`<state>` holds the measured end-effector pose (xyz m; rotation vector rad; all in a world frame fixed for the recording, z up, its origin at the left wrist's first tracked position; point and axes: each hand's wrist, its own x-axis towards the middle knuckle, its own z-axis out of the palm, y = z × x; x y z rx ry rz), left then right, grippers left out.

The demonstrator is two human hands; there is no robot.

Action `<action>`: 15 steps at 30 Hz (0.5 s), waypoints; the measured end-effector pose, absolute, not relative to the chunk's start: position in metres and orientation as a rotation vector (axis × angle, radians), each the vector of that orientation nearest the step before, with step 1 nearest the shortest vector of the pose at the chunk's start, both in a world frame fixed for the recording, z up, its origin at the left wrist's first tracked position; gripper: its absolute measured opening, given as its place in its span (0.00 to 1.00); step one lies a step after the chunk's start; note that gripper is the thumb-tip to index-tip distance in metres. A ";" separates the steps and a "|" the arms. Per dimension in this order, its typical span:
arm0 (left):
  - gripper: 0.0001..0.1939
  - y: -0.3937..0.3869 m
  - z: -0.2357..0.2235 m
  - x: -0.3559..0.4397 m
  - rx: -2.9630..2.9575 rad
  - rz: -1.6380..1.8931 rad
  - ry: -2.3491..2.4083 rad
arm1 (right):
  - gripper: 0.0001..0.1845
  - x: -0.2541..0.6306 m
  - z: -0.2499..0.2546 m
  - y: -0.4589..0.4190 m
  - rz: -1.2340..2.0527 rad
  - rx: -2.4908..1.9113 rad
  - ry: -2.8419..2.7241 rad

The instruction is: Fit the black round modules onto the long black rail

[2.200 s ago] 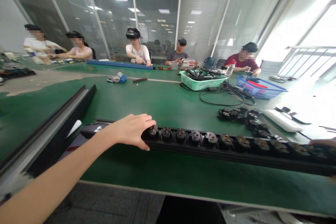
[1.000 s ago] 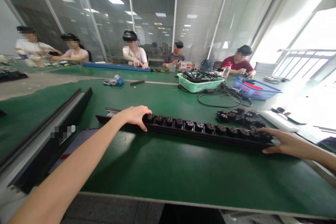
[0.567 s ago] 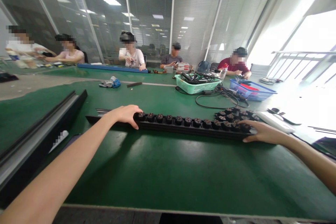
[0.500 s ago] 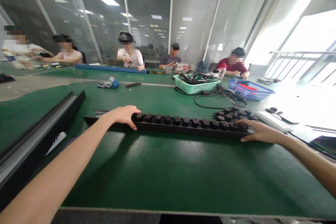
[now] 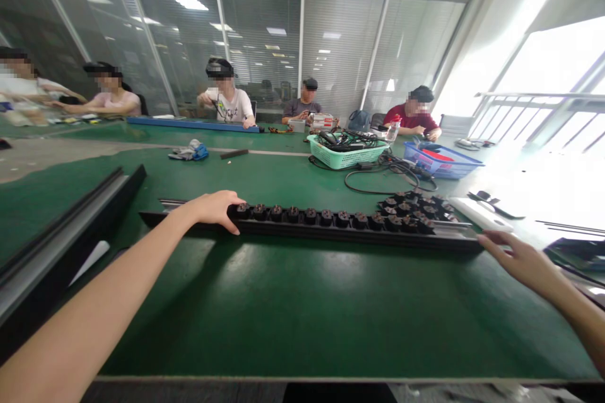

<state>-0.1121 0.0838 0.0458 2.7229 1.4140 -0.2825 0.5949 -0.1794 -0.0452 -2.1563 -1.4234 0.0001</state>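
Observation:
A long black channel [image 5: 302,232] lies across the table before me, with a row of black sockets [image 5: 326,218] set in it. My left hand [image 5: 218,208] is closed over its left part, thumb on the near side and fingers over the top beside the first socket. At the channel's right end, my right hand [image 5: 517,258] has its fingers stretched out and a little apart. Its fingertips are at the end edge; whether they touch cannot be made out. Just behind the right part sits a cluster of loose black sockets [image 5: 416,203].
Another long black channel [image 5: 85,233] lies at an angle on the left. Beyond are blue-grey gloves [image 5: 190,150], a green basket [image 5: 347,157] of cables and a blue basket [image 5: 449,169]. A white object [image 5: 479,213] lies right. Several people sit across the green table [image 5: 302,321].
My right hand has moved right, off the sockets to the channel's end, and its grip has loosened. My left hand keeps its hold. The whole view has shifted slightly.

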 end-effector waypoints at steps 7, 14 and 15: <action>0.49 0.075 0.050 -0.108 2.716 -0.332 1.463 | 0.44 0.600 -0.091 -0.165 -0.213 -2.140 -1.602; 0.48 0.071 0.052 -0.106 2.702 -0.332 1.487 | 0.40 0.605 -0.084 -0.148 -0.186 -2.127 -1.589; 0.48 0.072 0.052 -0.106 2.701 -0.333 1.491 | 0.41 0.604 -0.082 -0.145 -0.181 -2.134 -1.585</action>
